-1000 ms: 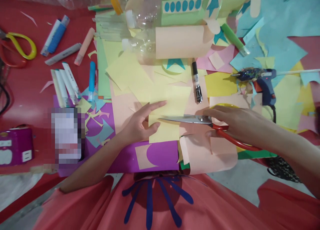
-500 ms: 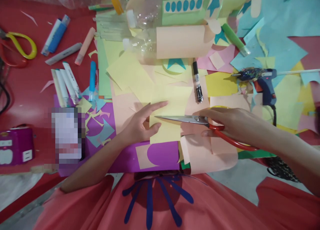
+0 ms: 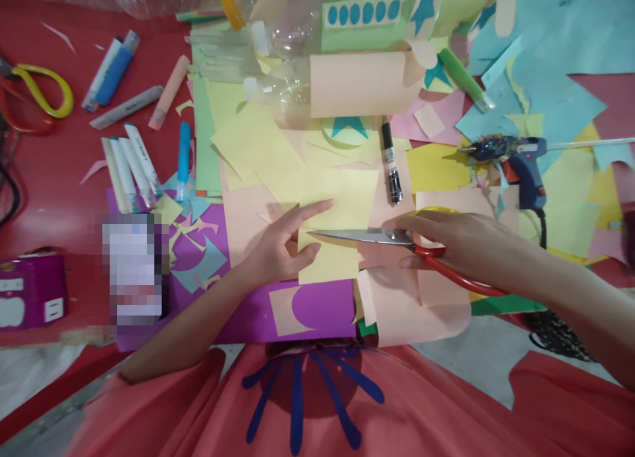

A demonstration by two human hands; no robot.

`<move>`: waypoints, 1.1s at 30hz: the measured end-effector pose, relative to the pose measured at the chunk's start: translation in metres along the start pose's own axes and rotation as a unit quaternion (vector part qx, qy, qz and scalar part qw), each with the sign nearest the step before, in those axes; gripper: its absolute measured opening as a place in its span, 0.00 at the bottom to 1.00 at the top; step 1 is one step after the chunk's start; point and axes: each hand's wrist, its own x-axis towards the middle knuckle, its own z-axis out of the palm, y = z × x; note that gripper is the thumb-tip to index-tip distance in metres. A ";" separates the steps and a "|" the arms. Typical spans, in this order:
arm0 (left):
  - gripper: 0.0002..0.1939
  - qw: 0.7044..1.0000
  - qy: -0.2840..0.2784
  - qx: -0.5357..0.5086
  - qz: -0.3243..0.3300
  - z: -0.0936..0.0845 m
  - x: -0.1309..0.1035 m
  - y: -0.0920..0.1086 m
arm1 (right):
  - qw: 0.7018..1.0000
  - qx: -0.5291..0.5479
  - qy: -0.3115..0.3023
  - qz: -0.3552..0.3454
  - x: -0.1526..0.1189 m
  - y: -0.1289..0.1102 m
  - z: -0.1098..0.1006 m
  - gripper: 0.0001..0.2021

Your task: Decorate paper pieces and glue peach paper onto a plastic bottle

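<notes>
My right hand (image 3: pixel 459 245) grips scissors (image 3: pixel 362 236) by their red and yellow handles. The blades are nearly together and point left across a sheet of light yellow paper (image 3: pixel 330 265). A line runs across that sheet along the blades. On the sheet's left edge, my left hand (image 3: pixel 280 245) holds the paper, with thumb and index finger on either side of the scissor tip; its other fingers are partly hidden. Beneath lies purple paper (image 3: pixel 325 308) with a peach cut-out piece. To the right of it is a larger peach sheet (image 3: pixel 421 308).
A black marker (image 3: pixel 391 159) lies beyond the sheet. A glue gun (image 3: pixel 526 163) is on the right with its cord. A peach-wrapped plastic bottle (image 3: pixel 362 83) lies at the back. Markers (image 3: pixel 131 163), paper scraps (image 3: pixel 198 245) and a phone (image 3: pixel 133 265) are at left.
The scissors and both hands stay almost where they were. The upper part of the yellow sheet has shifted very slightly left.
</notes>
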 end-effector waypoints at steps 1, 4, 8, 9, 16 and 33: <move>0.28 1.000 -0.001 0.004 0.001 0.000 0.000 0.000 | 1.000 0.002 -0.004 0.001 0.000 -0.001 0.000 0.16; 0.28 1.000 -0.002 0.010 0.015 -0.001 0.001 0.002 | 1.000 0.007 -0.020 0.008 0.002 -0.004 -0.003 0.16; 0.28 0.999 -0.004 0.011 0.036 -0.001 0.002 0.003 | 0.999 0.004 -0.037 0.014 0.005 -0.006 -0.005 0.16; 0.27 0.999 -0.004 0.011 0.039 -0.001 0.002 0.003 | 0.999 0.002 -0.037 0.013 0.006 -0.006 -0.005 0.17; 0.29 1.000 -0.006 0.004 0.015 0.000 -0.001 -0.002 | 1.000 -0.017 -0.024 0.002 0.005 -0.005 -0.007 0.16; 0.29 1.000 -0.004 -0.017 0.026 0.002 -0.002 -0.007 | 0.999 0.005 -0.033 0.009 0.010 -0.010 -0.010 0.17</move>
